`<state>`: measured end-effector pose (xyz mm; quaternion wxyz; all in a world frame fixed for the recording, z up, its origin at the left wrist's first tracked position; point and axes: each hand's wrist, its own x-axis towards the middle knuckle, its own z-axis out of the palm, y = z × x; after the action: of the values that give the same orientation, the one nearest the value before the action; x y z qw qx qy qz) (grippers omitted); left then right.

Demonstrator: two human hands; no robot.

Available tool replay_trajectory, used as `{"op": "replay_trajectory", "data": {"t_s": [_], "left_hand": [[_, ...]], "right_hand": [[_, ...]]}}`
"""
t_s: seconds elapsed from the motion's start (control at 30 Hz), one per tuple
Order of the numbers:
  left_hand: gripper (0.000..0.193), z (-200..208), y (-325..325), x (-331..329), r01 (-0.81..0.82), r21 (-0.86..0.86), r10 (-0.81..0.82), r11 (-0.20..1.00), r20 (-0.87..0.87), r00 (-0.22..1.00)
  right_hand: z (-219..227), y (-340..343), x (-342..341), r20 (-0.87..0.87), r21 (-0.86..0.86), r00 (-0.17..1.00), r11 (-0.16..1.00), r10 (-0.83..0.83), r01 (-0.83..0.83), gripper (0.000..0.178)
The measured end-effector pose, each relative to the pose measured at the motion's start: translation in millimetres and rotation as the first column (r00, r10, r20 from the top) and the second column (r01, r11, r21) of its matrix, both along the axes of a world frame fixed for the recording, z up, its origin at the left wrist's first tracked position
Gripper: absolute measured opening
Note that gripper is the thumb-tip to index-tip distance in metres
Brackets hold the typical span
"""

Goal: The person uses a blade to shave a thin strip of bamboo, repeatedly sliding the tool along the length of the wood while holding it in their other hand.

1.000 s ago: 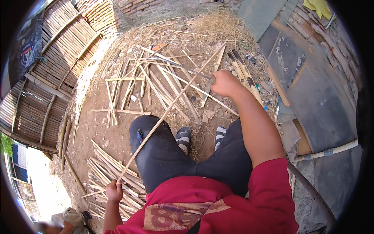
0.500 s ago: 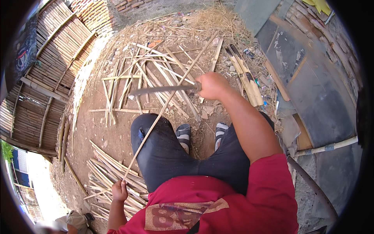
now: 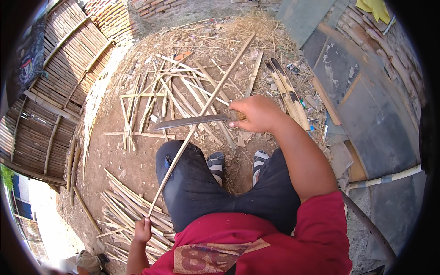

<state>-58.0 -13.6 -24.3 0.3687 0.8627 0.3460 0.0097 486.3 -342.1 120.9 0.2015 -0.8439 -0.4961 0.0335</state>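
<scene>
A long bamboo strip [image 3: 203, 110] runs slantwise from lower left to far right, passing over my left thigh. Its near end is gripped by my left hand [image 3: 142, 230], fingers closed round it. In front of my knees my right hand [image 3: 256, 113] is closed on the wooden handle of a machete [image 3: 190, 121]. The blade points left and crosses the strip at about its middle; whether the edge touches it I cannot tell. Beside my left hand lies a pile of bamboo strips [image 3: 133, 215]. More loose bamboo strips [image 3: 176, 87] lie scattered beyond the blade.
Split bamboo pieces [image 3: 288, 94] lie on the ground at the right. Dark boards [image 3: 371, 114] lean along the right side. A bamboo slat panel [image 3: 68, 50] stands at the left. Part of another person [image 3: 87, 262] shows at the lower left. My sandalled feet [image 3: 216, 166] rest on the dirt.
My right hand and the machete have come a little nearer to me, sliding along the strip. The left hand keeps its hold, shifted slightly nearer.
</scene>
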Motion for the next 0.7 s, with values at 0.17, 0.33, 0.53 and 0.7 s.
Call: {"op": "replay_trajectory", "data": {"t_s": [0.17,0.33,0.53,0.7], "left_hand": [[0.058,8,7,8,0.067,-0.021,-0.068,0.998,-0.025,0.997],[0.053,32,-12,24,0.060,-0.075,-0.058,0.995,0.029,0.998],[0.052,35,-6,33,0.035,-0.099,-0.040,0.994,-0.048,0.998],[0.051,33,-11,28,0.014,-0.137,-0.021,0.991,-0.055,0.998]], "right_hand": [[-17,-1,37,0.027,0.037,0.971,0.971,-0.237,0.236,0.032],[-19,31,-3,0.029,-0.094,0.994,0.990,-0.105,0.107,0.033],[-49,17,44,-0.143,0.043,0.892,0.898,-0.428,0.438,0.048],[-24,48,-15,0.007,-0.173,0.995,0.980,-0.099,0.098,0.051]]}}
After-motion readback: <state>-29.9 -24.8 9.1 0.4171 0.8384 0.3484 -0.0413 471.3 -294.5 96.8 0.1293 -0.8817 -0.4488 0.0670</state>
